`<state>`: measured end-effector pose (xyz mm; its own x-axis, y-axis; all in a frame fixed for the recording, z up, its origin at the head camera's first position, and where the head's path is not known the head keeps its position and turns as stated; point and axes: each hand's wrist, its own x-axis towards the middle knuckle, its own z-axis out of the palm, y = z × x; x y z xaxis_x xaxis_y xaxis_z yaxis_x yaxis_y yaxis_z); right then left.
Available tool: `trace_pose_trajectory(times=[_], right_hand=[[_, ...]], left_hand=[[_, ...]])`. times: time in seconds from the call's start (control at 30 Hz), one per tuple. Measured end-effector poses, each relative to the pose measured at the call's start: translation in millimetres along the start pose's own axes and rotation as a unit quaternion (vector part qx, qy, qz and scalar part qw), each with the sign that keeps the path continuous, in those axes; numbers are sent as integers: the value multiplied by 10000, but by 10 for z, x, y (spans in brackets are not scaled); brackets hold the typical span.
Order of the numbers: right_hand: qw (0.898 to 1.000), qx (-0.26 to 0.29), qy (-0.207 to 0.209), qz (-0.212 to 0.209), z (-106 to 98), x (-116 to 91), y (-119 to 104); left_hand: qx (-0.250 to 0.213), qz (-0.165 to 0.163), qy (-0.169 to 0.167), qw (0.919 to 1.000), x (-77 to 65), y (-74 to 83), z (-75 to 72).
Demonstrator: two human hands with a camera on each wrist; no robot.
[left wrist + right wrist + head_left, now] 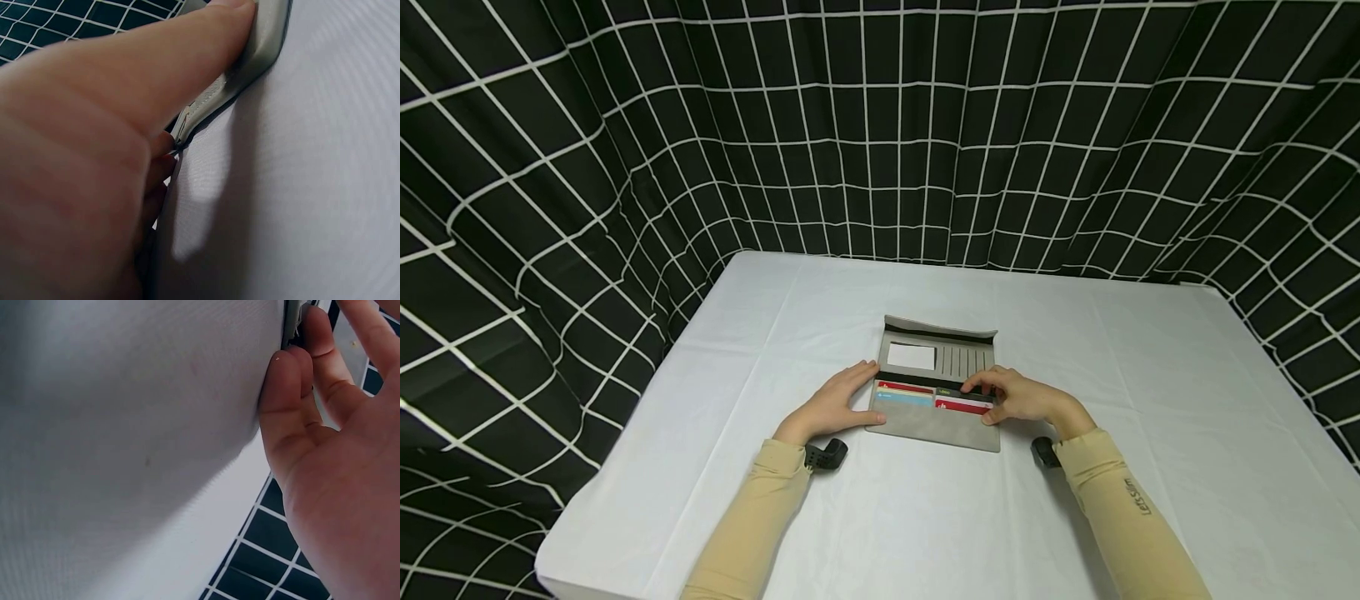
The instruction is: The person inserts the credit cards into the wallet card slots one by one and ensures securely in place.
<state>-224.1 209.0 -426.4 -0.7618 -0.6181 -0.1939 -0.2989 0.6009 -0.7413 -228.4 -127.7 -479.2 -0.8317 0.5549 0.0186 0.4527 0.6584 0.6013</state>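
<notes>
A grey wallet [934, 428] lies unfolded on the white table, its long flap raised at the far side. Cards sit in its near pockets: red [889, 386] and light blue [904, 398] ones at left, a black card [951, 392] and a red-and-white card [958, 407] at right. My left hand [837, 407] rests at the wallet's left edge, fingers extended, thumb on its lower left part. Bent fingers of my right hand [1026, 396] touch the black card, with the thumb at the wallet's right edge; whether they pinch the card is unclear.
White cloth covers the table [737, 333]. In the wallet's far half, a white card [912, 357] shows beside a row of narrow slots. A black curtain [880, 125] with white grid lines hangs around the back and sides. Black bands [827, 454] circle both wrists.
</notes>
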Motion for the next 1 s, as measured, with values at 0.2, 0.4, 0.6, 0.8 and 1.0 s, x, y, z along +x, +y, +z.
trace_pose_trajectory(times=[0.2,0.4,0.6,0.8,1.0], right_hand=[[10000,27,-39,-58,-6,11,12],[9999,-71,-66,-113,-2,14,37],[9999,-92,-71,1,13,17,45],[9997,-117,-131,168,11,23,37],[9993,-50,-221,285,-11,26,15]], left_hand=[[22,-2,5,10000,5,8,1],[20,4,-4,10000,13,1,13],[32,-49,-43,10000,16,-8,8],[45,-18,-15,10000,18,-22,14],[30,9,6,10000,19,-19,10]])
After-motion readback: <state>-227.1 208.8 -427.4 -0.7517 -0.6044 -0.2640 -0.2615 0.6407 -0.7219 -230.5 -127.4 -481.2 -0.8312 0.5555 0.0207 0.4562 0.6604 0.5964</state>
